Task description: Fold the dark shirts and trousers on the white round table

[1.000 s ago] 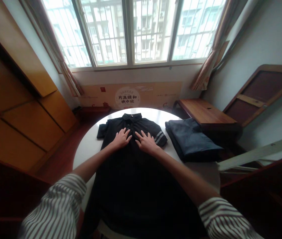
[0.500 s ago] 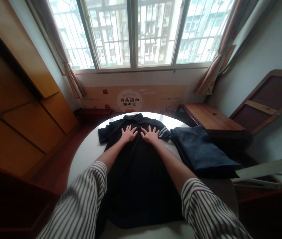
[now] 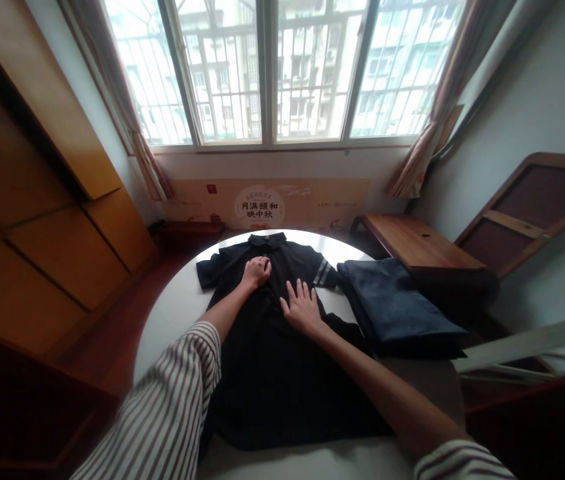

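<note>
A black short-sleeved polo shirt (image 3: 282, 387) lies spread on a round white table (image 3: 162, 333), its collar toward the window and pale stripes on the right-hand sleeve. Near the upper front of the shirt my left hand (image 3: 256, 271) is closed, its fingers curled on the cloth at the button placket. My right hand (image 3: 302, 308) lies flat on the chest of the shirt, fingers spread. Folds run through the fabric between the two hands. Beside the striped sleeve rests a folded dark blue garment or cloth (image 3: 402, 300).
A wooden desk or cabinet (image 3: 422, 240) stands beyond the table at the right, near a framed wooden panel (image 3: 527, 213) leaning by the wall. Yellow-brown cupboards (image 3: 47, 267) line the left side. A barred window (image 3: 307, 73) with tied curtains faces me.
My left hand has gone from spread to closed on the shirt. My right hand has slid toward me, still flat, and the shirt's right side has bunched outward.
</note>
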A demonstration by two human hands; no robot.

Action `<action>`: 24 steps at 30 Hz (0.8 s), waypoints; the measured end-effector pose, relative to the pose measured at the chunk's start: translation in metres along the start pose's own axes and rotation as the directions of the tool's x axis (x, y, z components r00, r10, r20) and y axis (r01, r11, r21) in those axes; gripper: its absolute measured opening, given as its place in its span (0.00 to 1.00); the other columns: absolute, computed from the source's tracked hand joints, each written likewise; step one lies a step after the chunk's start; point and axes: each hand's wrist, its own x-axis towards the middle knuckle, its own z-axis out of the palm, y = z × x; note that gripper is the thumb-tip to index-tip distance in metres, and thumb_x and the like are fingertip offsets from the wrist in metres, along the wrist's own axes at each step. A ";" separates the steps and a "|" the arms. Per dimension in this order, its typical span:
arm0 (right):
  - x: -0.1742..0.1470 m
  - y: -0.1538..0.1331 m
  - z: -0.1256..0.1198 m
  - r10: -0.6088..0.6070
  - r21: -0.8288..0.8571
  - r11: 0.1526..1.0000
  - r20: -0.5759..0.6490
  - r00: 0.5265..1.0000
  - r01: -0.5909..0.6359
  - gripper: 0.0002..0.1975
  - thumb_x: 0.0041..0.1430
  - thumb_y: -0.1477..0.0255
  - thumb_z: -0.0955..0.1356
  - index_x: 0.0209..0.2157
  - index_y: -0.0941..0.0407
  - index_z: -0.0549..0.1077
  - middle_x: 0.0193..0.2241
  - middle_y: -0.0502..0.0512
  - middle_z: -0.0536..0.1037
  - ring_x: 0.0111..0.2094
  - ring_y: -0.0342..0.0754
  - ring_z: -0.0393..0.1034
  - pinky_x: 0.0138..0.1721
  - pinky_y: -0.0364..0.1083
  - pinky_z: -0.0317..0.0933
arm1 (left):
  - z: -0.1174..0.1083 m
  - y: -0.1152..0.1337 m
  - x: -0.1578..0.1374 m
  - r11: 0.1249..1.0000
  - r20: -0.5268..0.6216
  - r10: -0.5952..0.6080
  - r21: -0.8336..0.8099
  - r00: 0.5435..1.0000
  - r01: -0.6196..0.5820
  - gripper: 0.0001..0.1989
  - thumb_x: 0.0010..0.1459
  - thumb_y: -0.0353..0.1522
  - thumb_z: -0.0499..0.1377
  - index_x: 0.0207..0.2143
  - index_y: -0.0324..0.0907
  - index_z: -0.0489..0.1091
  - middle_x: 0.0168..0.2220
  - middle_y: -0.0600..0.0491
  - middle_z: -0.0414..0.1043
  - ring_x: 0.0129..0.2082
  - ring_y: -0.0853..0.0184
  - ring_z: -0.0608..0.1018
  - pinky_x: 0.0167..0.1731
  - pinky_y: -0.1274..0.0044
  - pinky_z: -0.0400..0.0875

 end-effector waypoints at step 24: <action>-0.242 0.130 -0.049 -0.396 0.305 0.805 -0.363 0.843 0.509 0.15 0.67 0.75 0.60 0.50 0.51 0.72 0.38 0.57 0.81 0.39 0.51 0.78 0.40 0.47 0.75 | -0.118 -0.029 -0.352 0.952 0.226 0.237 -0.246 0.945 -0.180 0.19 0.53 0.25 0.55 0.44 0.51 0.75 0.45 0.48 0.76 0.45 0.58 0.77 0.46 0.68 0.74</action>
